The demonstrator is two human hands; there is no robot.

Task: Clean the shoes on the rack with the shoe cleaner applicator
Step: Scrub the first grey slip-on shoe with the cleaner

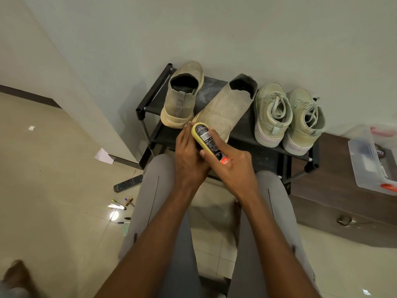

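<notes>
Both hands held the yellow applicator bottle just near the rack; left hand fingers curled under it; right hand fingers spread over it, beside the tilted knit shoe.

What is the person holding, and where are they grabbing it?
The shoe cleaner applicator, gripped by both hands: the left hand wraps its left side, and the right hand holds its lower end near the red cap.

Both forearms reach fwd, hands meeting close together. Left hand curled, fingers wrapped round the applicator. Right hand grips its other side, index finger laid along it.
</notes>
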